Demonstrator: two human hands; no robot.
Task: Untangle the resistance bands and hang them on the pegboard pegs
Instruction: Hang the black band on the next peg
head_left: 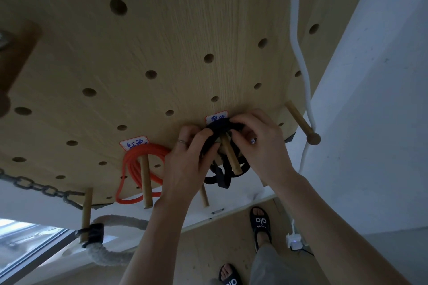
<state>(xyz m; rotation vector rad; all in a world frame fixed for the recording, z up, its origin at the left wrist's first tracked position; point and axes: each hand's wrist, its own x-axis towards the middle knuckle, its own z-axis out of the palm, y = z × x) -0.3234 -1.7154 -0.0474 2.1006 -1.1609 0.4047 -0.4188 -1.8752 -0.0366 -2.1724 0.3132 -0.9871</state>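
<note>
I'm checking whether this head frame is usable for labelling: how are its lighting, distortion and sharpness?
Head view: soft, dim, even light, no glare on the pegboard; wide-angle bending curves its lower edge; the dark band in both hands lacks detail; the wooden block at far left is blurred; the red band reads clearly.

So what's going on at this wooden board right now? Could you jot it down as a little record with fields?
board: tan wooden pegboard with round holes
hung already: coiled orange resistance band looped over a wooden peg, under a white label
in progress: dark navy resistance band over another wooden peg
left hand: grips the navy band
right hand: pinches the navy band
nearby: grey chain, white cable
</note>
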